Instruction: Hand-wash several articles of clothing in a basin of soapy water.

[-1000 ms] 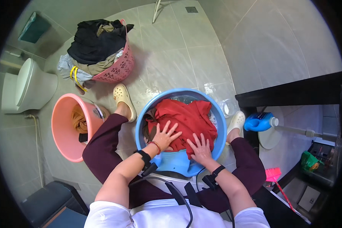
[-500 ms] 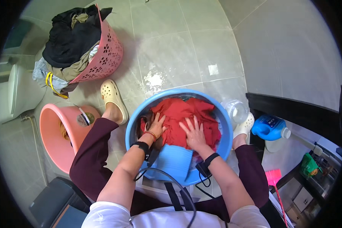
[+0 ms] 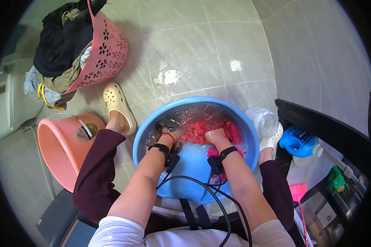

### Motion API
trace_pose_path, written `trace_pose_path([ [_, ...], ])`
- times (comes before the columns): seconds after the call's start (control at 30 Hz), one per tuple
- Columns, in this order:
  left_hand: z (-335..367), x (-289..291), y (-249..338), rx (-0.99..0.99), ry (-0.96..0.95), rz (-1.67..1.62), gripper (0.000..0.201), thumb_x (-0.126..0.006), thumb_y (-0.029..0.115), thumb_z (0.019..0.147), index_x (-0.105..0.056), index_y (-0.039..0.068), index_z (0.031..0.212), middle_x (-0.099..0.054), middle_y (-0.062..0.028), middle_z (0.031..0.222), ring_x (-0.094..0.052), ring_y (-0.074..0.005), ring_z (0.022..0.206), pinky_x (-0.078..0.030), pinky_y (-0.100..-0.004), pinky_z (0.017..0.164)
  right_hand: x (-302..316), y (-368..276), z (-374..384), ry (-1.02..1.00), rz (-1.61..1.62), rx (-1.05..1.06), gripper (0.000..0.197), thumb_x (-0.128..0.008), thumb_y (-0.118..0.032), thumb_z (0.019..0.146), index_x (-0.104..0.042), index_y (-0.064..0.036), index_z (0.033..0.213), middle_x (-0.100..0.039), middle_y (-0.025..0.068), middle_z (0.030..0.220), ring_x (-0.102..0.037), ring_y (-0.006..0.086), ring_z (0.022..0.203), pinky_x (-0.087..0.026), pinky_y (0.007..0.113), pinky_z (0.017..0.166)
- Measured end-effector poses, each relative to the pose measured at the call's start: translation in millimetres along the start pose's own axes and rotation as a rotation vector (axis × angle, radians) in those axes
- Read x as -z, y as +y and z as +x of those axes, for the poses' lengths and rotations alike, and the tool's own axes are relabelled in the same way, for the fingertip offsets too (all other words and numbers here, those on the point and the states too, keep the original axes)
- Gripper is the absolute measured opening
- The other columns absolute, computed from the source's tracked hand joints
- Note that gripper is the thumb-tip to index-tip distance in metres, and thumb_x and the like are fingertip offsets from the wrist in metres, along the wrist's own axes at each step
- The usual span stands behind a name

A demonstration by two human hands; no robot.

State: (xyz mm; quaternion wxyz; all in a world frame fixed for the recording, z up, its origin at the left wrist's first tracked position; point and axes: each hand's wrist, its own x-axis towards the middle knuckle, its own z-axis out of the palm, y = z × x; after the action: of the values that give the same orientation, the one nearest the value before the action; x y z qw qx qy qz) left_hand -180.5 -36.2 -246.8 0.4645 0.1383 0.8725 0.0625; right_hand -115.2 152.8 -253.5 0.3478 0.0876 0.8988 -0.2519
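A blue basin (image 3: 141, 136) of sudsy water sits on the floor between my legs. The red cloth (image 3: 195, 131) in it is bunched and mostly under the water. My right hand (image 3: 215, 135) is closed on the cloth at its right part. My left hand (image 3: 176, 134) is down in the water at the cloth's left side, its fingers hidden by water and blur. Against the near side of the basin leans a blue ribbed washboard (image 3: 189, 166), between my forearms. Some bright pink cloth (image 3: 213, 152) shows by my right wrist.
A pink laundry basket (image 3: 107, 49) heaped with clothes stands far left, with a pink bucket (image 3: 66, 144) tipped toward me below it. Right of the basin are a clear plastic tub (image 3: 264, 122) and a blue detergent jug (image 3: 299, 141). Black cables (image 3: 193, 178) cross near my wrists.
Both hands, spread flat on the red cloth before, have gone down into the water. The cloth has sunk and bunched up, water splashes, and my right hand has closed on it.
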Motion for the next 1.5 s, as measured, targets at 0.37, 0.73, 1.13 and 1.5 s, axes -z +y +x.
trace_pose_path([
  [0.37,-29,81,13,-0.060,-0.396,-1.064,0.043,-0.057,0.022,0.077,-0.049,0.000,0.114,-0.057,-0.0092,0.106,-0.055,-0.0212,0.095,-0.040,-0.0293,0.086,58,76,-38,0.210,1.003,-0.146,0.030,-0.049,-0.018,0.081,-0.055,-0.0045,0.107,-0.058,0.0149,0.103,-0.055,0.0292,0.093,-0.042,0.035,0.083],
  [0.73,-81,14,41,-0.339,0.445,0.315,0.060,-0.048,0.048,0.078,-0.027,0.031,0.132,-0.021,-0.0081,0.139,-0.025,-0.0343,0.124,-0.018,-0.0598,0.095,27,-20,-94,0.357,-0.128,0.023,0.065,-0.057,-0.040,0.075,-0.029,-0.0272,0.132,-0.018,0.0093,0.139,-0.018,0.0367,0.126,-0.024,0.060,0.094],
  [1.13,0,46,48,-0.083,-0.068,0.236,0.045,-0.045,0.039,0.082,-0.043,0.018,0.123,-0.029,-0.0123,0.135,-0.027,-0.0293,0.125,-0.026,-0.0496,0.098,24,0,-20,0.074,-0.020,-0.082,0.047,-0.046,-0.044,0.079,-0.054,-0.0081,0.109,-0.048,0.0228,0.114,-0.046,0.0385,0.105,-0.037,0.046,0.088],
  [1.5,6,49,-16,-0.383,0.139,-0.578,0.040,-0.033,0.032,0.088,-0.052,0.003,0.109,-0.054,-0.0230,0.104,-0.051,-0.0353,0.100,-0.038,-0.0384,0.088,36,31,-74,0.381,0.671,-0.028,0.024,-0.052,-0.021,0.079,-0.057,-0.0052,0.096,-0.057,0.0165,0.096,-0.055,0.0322,0.087,-0.043,0.040,0.074],
])
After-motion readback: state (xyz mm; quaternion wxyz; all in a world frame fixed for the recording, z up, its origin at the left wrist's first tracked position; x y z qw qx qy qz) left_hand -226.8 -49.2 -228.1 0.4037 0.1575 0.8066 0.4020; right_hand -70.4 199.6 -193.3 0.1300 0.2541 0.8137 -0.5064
